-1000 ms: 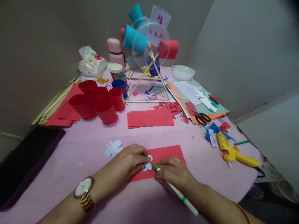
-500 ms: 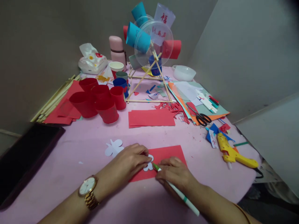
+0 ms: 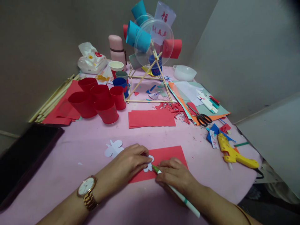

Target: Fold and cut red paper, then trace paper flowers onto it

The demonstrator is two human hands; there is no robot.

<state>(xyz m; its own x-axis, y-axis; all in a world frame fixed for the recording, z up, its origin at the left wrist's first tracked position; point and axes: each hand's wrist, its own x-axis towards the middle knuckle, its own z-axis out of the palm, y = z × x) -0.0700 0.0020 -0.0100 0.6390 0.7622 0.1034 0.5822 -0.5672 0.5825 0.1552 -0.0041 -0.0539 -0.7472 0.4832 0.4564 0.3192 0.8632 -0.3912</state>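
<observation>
A small white paper cutout (image 3: 147,167) with rounded lobes lies on a red paper sheet (image 3: 173,152). The fingertips of my left hand (image 3: 134,158), held together, press the cutout down against the sheet. Pinched in my right hand (image 3: 172,173) is a green marker pen (image 3: 182,199), its tip touching the cutout's right edge. The pen's white barrel slants back under the right hand. To the left of my left hand lies a larger white butterfly-shaped cutout (image 3: 114,148), partly covered by that hand.
Red paper strips (image 3: 152,118) lie ahead, with several red paper cups (image 3: 106,111) to the left. Behind stands a stick-framed wheel (image 3: 154,43) with coloured cups. Scissors (image 3: 203,119), a yellow glue gun (image 3: 234,154) and markers (image 3: 207,103) lie right. A black flat object (image 3: 30,159) is at left.
The pen tip and my right hand have shifted very slightly left along the cutout's edge. My left hand stays on the cutout. The whole view has moved a touch.
</observation>
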